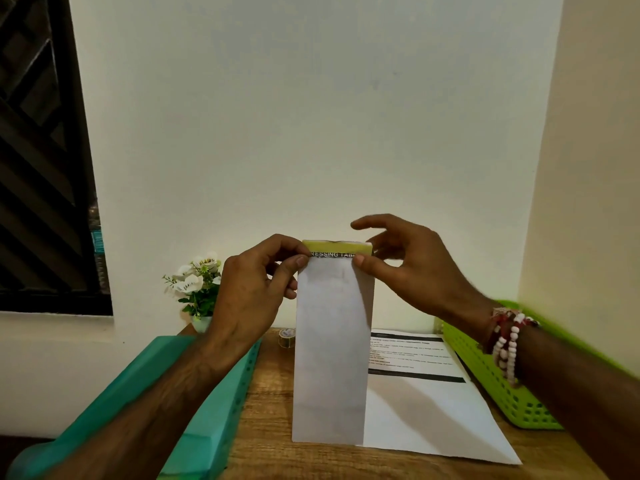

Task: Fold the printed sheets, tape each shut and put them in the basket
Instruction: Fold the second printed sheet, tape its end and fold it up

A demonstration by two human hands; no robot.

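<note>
A folded sheet [330, 358] is held upright over a wooden table [277, 427]. Its top left corner is pinched by the left hand [252, 292] between thumb and forefinger. The top right corner is pinched by the right hand [412, 268], with the forefinger lifted clear. Folding appears finished and taping appears next. A roll of tape [286, 337] lies behind the sheet, so one hand would need to be freed for it. Another printed sheet [422, 403] lies flat beside the green basket [491, 379].
</note>
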